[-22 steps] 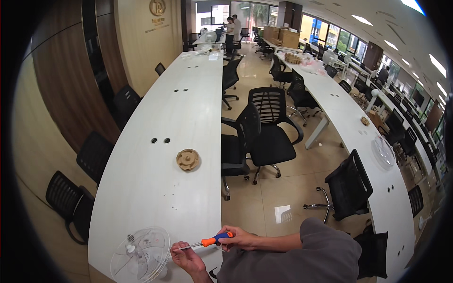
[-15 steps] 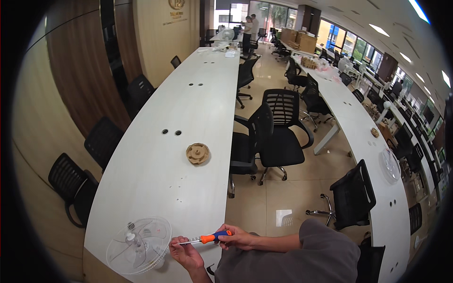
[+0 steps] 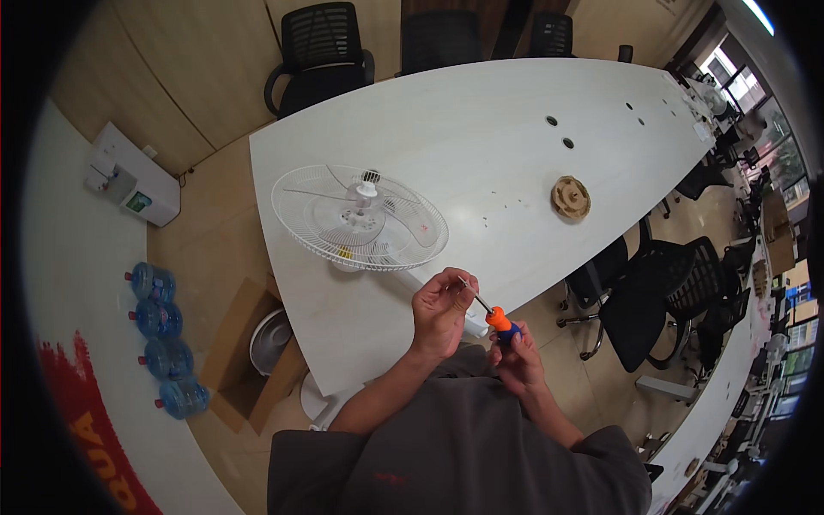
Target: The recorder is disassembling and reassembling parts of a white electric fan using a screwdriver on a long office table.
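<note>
My right hand (image 3: 518, 360) is closed round the blue and orange handle of a screwdriver (image 3: 499, 321). Its metal shaft slants up and left toward my left hand (image 3: 440, 316), whose fingers pinch together at the tip. Whether a small part is also between those fingers cannot be made out. Just beyond my left hand, a white fan (image 3: 360, 219) rests on the table, with a round wire guard and see-through blades. A white length of its body reaches toward my hands and is partly hidden behind them.
The long white table (image 3: 481, 120) carries a brown moulded cardboard piece (image 3: 571, 198) and several tiny bits. On the floor at left are an open cardboard box (image 3: 232, 378) and several blue water bottles (image 3: 167, 360). Black office chairs (image 3: 657, 300) stand to the right.
My view has swung left, bringing the box, bottles and water dispenser into sight. Both hands still hold the screwdriver, which now points up and left.
</note>
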Demonstrator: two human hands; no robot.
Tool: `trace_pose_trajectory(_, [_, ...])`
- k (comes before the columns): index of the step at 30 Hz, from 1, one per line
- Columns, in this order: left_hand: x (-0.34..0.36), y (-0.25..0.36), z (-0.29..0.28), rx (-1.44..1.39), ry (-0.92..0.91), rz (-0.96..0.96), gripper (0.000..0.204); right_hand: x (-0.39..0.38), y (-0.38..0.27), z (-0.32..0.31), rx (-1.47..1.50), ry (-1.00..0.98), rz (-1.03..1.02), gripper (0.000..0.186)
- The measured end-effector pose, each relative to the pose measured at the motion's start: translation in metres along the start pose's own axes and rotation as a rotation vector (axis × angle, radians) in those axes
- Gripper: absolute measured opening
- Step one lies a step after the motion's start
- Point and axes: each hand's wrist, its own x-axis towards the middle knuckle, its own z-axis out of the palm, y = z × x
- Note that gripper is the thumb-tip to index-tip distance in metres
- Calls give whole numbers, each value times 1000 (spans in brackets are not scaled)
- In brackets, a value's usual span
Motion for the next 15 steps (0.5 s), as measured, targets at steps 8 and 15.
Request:
trace_pose_trajectory(8, [-8,6,-11,-20,51,50,23,7,4,5,-1,-31,31,25])
trace_pose_trajectory(15, [-14,5,-13,26,98,70,26,4,8,-4,38,44,144,32])
